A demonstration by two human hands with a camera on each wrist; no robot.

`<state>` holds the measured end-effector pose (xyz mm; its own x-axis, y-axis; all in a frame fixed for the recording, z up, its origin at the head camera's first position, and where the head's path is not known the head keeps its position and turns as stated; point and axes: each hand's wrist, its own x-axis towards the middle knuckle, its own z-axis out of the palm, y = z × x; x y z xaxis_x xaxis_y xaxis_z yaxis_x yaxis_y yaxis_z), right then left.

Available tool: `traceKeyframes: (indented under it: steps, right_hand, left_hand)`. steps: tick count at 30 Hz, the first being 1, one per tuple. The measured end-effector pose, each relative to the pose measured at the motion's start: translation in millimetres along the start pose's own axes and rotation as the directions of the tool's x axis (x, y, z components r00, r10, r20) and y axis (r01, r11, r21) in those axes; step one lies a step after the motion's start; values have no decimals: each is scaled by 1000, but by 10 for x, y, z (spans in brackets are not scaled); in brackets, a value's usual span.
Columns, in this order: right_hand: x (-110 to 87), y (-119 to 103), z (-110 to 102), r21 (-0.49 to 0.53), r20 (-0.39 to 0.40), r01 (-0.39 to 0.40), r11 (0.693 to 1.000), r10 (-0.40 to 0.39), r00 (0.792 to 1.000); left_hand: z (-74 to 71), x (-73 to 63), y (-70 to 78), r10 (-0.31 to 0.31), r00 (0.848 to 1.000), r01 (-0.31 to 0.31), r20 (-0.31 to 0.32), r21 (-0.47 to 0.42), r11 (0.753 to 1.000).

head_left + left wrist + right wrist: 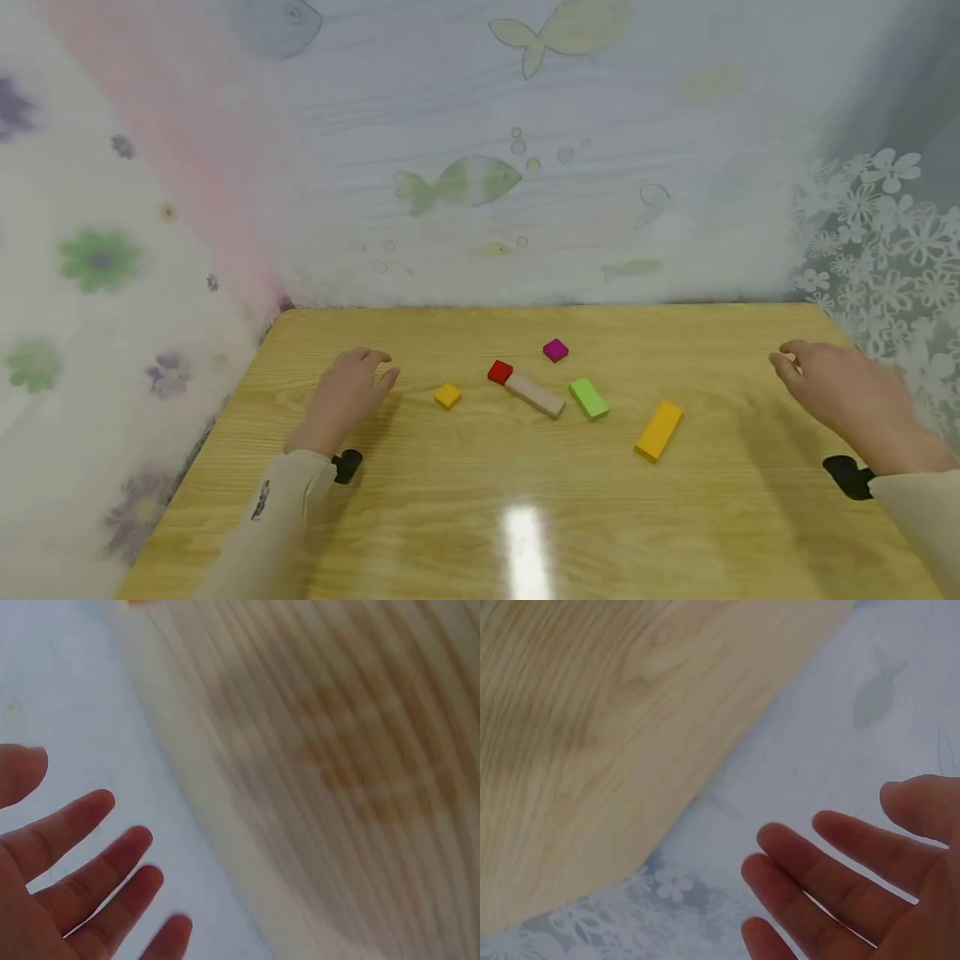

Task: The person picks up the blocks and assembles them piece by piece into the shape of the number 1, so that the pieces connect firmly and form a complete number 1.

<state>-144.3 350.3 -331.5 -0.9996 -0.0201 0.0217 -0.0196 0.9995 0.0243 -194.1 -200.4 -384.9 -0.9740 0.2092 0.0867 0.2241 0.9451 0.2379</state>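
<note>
In the head view my left hand (345, 396) hovers over the left part of the table, nearest a small yellow square block (447, 396). My right hand (847, 400) is raised over the right edge, well to the right of a long orange-yellow block (659, 431). Between them lie a red square block (500, 372) against the end of a long beige block (535, 395), a green block (588, 399) and a magenta square block (556, 350). Both wrist views show spread, relaxed fingers holding nothing.
The wooden table (420, 508) meets a wall (450, 108) painted with fish at its far edge. A flower-patterned wall (45, 317) stands at the left, white floral decoration (892, 242) at the right. Each wrist wears a black camera strap.
</note>
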Motion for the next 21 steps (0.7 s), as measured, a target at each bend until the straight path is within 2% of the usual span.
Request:
traceKeyframes:
  steps: [7,11,17,21]
  right_hand:
    - [-48,-174,82,195,-56,53,979,-43,998]
    - [-102,-299,135,290,-61,45,956,-29,998]
    - [-161,-413,222,394,-60,79,916,-60,996]
    - [-172,-487,277,451,-13,99,887,-104,994]
  left_hand:
    - [151,-8,442,-13,999,20,34,-207,978]
    - [270,-25,665,25,997,-4,67,-294,956]
    - [441,-57,821,50,990,5,128,-394,919]
    - [497,-62,889,62,985,18,162,-455,890]
